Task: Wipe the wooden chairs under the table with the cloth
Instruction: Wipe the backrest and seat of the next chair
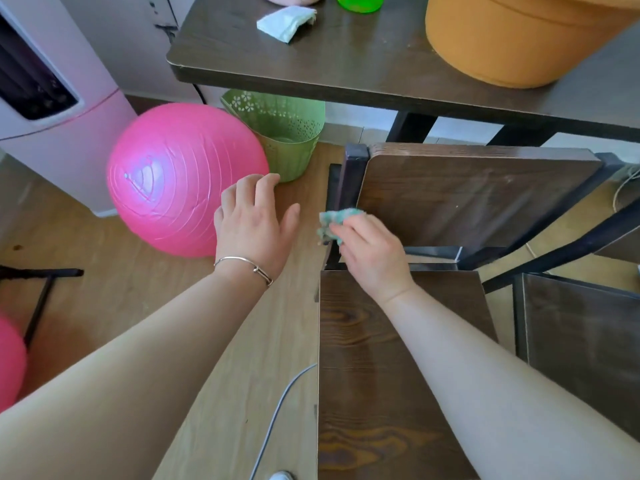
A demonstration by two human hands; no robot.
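Crumpled teal cloth (337,220) at the backrest's left edge, dark wood-grain chair (474,199) pushed against the table (346,64)

I see a pale wood-grain floor (104,306), a pink ball (173,174) beside a green perforated basket (291,133), and a pink appliance (86,140) at far left.

Cloth (337,220): mottled teal-green. Chair seat (374,375): dark brown, bold wood grain. Exercise ball (180,174): pink, concentric ridges. Wastebasket (287,133): light green, pierced flower pattern. Tub (502,39): orange.
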